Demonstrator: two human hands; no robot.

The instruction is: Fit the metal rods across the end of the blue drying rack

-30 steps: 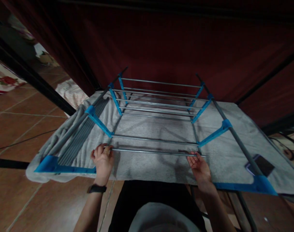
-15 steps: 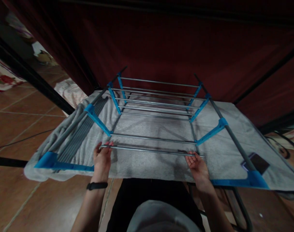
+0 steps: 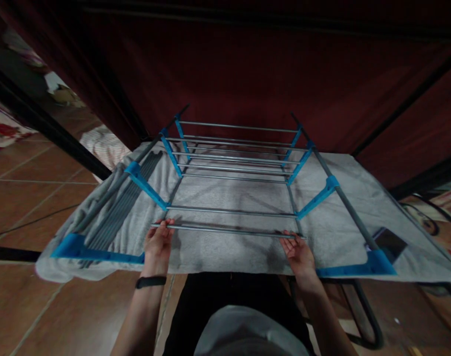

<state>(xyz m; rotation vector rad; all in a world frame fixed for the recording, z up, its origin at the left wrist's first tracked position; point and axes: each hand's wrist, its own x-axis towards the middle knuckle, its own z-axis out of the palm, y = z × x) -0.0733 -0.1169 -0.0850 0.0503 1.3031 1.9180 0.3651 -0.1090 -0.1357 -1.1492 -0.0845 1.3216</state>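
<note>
A metal clothes-drying rack with blue plastic joints (image 3: 314,200) stands in front of me, with a grey towel (image 3: 233,249) spread under its rails. A loose steel rod (image 3: 229,230) lies across the near part of the rack. My left hand (image 3: 157,245) holds the rod's left end with fingers curled over it. My right hand (image 3: 297,253) holds the right end, palm up, fingertips pinching the rod. A dark band (image 3: 150,282) is on my left wrist.
A dark phone (image 3: 387,242) lies on the towel at the right, beside a blue corner piece (image 3: 377,263). A bundle of grey rods (image 3: 125,202) rests at the left wing. A dark red curtain (image 3: 248,74) hangs behind. The floor is brown tile (image 3: 36,198).
My left hand has gone from a closed fist round the rod's end to fingers laid over it. The rod and both hands shifted slightly left as the camera moved.
</note>
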